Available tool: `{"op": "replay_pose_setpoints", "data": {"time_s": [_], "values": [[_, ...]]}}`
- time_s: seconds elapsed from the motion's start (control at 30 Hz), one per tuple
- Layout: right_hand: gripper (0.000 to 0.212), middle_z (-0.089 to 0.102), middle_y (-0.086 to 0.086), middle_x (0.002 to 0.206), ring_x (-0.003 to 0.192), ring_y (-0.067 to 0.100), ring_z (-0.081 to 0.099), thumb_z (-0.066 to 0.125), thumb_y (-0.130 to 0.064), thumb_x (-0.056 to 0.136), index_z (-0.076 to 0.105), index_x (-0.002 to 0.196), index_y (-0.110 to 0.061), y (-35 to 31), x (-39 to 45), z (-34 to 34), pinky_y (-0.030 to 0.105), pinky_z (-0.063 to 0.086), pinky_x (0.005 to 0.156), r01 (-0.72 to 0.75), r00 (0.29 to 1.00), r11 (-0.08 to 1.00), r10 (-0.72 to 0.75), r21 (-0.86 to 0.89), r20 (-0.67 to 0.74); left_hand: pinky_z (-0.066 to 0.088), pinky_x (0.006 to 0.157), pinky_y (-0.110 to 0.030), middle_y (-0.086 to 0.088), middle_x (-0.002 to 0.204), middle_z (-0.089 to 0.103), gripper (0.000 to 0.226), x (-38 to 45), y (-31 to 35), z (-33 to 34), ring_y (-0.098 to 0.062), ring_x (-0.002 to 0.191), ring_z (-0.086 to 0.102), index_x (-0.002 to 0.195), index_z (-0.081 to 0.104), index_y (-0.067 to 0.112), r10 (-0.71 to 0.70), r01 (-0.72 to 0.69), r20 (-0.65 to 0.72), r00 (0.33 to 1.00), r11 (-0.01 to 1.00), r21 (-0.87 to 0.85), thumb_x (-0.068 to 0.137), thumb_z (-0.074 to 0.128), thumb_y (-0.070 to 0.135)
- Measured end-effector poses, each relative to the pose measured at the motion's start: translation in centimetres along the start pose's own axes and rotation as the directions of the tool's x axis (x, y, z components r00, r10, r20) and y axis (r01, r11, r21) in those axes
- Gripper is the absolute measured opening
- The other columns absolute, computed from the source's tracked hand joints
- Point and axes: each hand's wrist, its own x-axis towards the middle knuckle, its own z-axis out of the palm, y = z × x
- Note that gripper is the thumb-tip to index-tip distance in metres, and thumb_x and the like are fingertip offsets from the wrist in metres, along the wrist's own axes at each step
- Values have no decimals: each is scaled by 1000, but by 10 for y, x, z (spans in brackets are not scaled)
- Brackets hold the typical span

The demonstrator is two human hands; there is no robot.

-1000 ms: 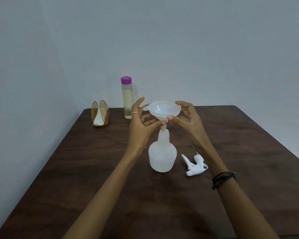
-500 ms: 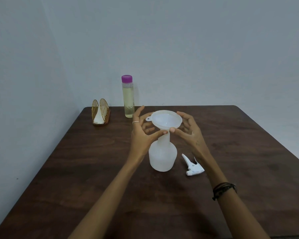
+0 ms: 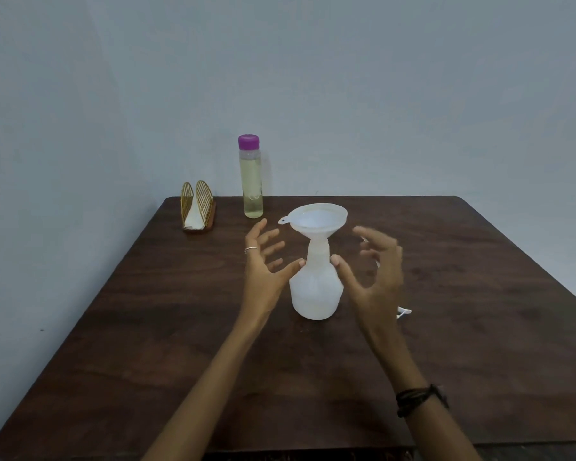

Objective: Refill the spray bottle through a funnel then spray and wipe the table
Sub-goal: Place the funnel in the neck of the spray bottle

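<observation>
A white funnel (image 3: 316, 218) sits upright in the neck of the translucent white spray bottle (image 3: 316, 291), which stands mid-table. My left hand (image 3: 265, 267) hovers just left of the bottle with fingers spread, thumb tip close to its neck. My right hand (image 3: 374, 271) is on the bottle's right, fingers apart and blurred, holding nothing. The white spray trigger head (image 3: 403, 312) lies on the table behind my right hand, mostly hidden. A tall clear bottle of pale yellow liquid with a purple cap (image 3: 250, 178) stands at the back.
A gold wire napkin holder with white napkins (image 3: 197, 207) stands at the back left of the dark wooden table (image 3: 147, 327). Pale walls close in behind and on the left. The table's right edge runs diagonally.
The funnel went down into the bottle's neck, and both hands let go of it and drew apart to either side.
</observation>
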Motion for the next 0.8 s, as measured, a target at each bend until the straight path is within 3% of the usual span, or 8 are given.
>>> {"op": "replay_pose_setpoints", "data": {"time_s": [0.1, 0.17, 0.3, 0.43, 0.63, 0.73, 0.8], "values": [[15, 57, -18, 98, 90, -3, 52, 60, -18, 86, 60, 101, -17, -19, -26, 26, 17, 44, 80, 58, 990, 996, -66, 70, 127, 49, 89, -27, 4, 120, 52, 74, -8, -7, -15, -10, 108, 56, 132, 33, 27, -57, 57, -28, 998, 998, -16, 75, 70, -2], [13, 63, -9, 95, 91, -2, 54, 57, -14, 88, 63, 99, -14, -25, -41, 49, 20, 47, 80, 19, 963, 997, -37, 68, 267, 51, 83, -24, -1, 118, 54, 68, -10, -12, -25, -16, 108, 56, 134, 35, 19, -102, 101, -52, 993, 995, -19, 78, 63, -8], [21, 60, -8, 109, 101, 3, 57, 55, -16, 92, 55, 107, -30, -27, -47, 98, 24, 49, 88, -330, 834, 939, 241, 99, 496, 53, 76, -18, -7, 115, 58, 53, -3, -21, -52, -14, 101, 60, 129, 41, 16, -166, 169, -119, 979, 985, 19, 86, 47, -14], [29, 59, -1, 118, 100, 3, 56, 57, -10, 91, 53, 119, -19, -15, -25, 146, 3, 44, 77, -620, 748, 767, 517, 163, 415, 51, 91, -32, -3, 106, 62, 41, 24, -27, -71, -10, 98, 60, 126, 44, 15, -236, 241, -180, 955, 971, 3, 89, 54, 0], [39, 54, 6, 126, 106, 11, 52, 57, -7, 90, 46, 127, -9, 27, 29, 217, 16, 39, 84, -776, 629, 590, 749, 223, 208, 47, 99, -41, -5, 109, 62, 35, 109, -48, -73, -17, 104, 60, 122, 48, 10, -249, 264, -135, 959, 958, 110, 89, 56, 5], [45, 49, 11, 129, 117, 20, 50, 59, -3, 87, 42, 129, -5, 56, 54, 253, 13, 35, 83, -776, 626, 601, 772, 190, 115, 46, 97, -31, -9, 122, 60, 36, 158, -52, -67, -14, 105, 57, 125, 48, 8, -245, 259, -113, 963, 956, 137, 90, 56, 12], [55, 44, 11, 135, 124, 22, 44, 61, -3, 85, 37, 135, -4, 74, 67, 276, 13, 33, 87, -792, 602, 582, 795, 184, 76, 42, 95, -24, -10, 133, 53, 45, 189, -53, -61, -16, 118, 52, 131, 43, 8, -235, 246, -85, 968, 955, 166, 90, 58, 15]]}}
